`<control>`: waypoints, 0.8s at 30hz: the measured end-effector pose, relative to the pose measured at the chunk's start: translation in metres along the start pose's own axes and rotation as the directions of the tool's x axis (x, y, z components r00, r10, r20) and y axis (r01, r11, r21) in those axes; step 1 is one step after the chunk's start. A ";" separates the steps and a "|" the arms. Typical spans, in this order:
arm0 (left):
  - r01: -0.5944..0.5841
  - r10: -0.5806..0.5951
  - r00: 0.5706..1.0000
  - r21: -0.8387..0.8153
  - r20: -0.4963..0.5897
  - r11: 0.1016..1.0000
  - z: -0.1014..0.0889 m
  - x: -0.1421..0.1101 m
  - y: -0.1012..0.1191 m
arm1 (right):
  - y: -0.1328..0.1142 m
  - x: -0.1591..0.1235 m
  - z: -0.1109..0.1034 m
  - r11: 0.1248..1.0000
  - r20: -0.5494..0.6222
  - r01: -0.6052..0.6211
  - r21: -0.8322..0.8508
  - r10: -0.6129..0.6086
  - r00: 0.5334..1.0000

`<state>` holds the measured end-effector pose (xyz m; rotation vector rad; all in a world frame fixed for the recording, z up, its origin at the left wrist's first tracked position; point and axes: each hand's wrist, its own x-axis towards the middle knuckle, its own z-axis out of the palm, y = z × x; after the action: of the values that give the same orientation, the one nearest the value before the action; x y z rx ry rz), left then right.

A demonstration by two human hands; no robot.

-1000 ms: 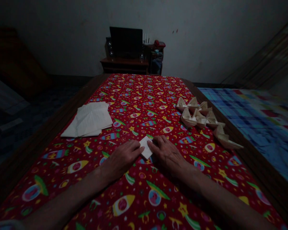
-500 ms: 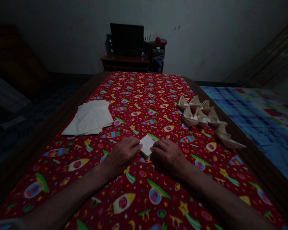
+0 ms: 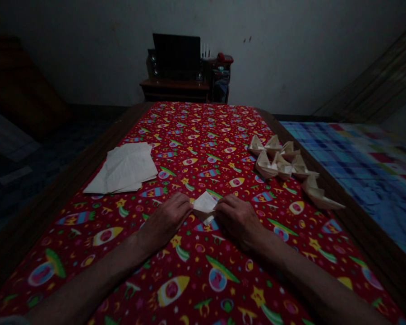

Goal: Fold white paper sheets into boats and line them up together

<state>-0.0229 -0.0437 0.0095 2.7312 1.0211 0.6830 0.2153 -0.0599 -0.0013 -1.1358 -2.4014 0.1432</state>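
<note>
A small folded white paper [image 3: 205, 205] is held between both hands just above the red patterned tablecloth [image 3: 203, 149]. My left hand [image 3: 165, 219] pinches its left corner with fingers closed. My right hand [image 3: 237, 219] pinches its right side, fingers also closed. The paper looks partly pulled open, its upper flap raised. Both forearms rest on the cloth.
A stack of flat white paper sheets [image 3: 123, 169] lies at the left. Several folded paper boats [image 3: 284, 167] sit at the right near the table's wooden edge. A bed with a blue checked cover [image 3: 358, 171] is on the right. A dark monitor [image 3: 176, 56] stands on a cabinet behind.
The paper lay flat under the fingers before; now both hands have pinched its sides and lifted it a little, opening it up.
</note>
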 end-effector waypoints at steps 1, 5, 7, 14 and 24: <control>0.029 -0.029 0.999 -0.043 -0.018 0.999 0.001 0.001 -0.001 | 0.000 0.000 0.000 1.000 -0.002 -0.017 0.019 0.017 1.000; 0.129 -0.146 0.987 -0.204 -0.067 0.970 0.006 0.005 -0.005 | -0.002 0.003 -0.001 0.987 0.011 -0.143 0.070 0.143 0.990; 0.175 -0.196 0.978 -0.229 -0.071 0.958 0.008 0.008 -0.004 | -0.004 0.005 -0.002 0.977 0.013 -0.210 0.046 0.209 0.978; 0.275 -0.296 0.952 -0.202 -0.083 0.940 0.008 0.010 -0.001 | -0.007 0.013 -0.006 0.947 0.054 -0.310 -0.083 0.315 0.948; 0.354 -0.378 0.924 -0.258 -0.051 0.899 0.004 0.009 -0.005 | -0.006 0.013 -0.002 0.949 0.015 -0.270 -0.162 0.276 0.961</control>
<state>-0.0175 -0.0341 0.0075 2.2273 1.3286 0.8198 0.2049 -0.0540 0.0069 -1.5509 -2.3098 0.0638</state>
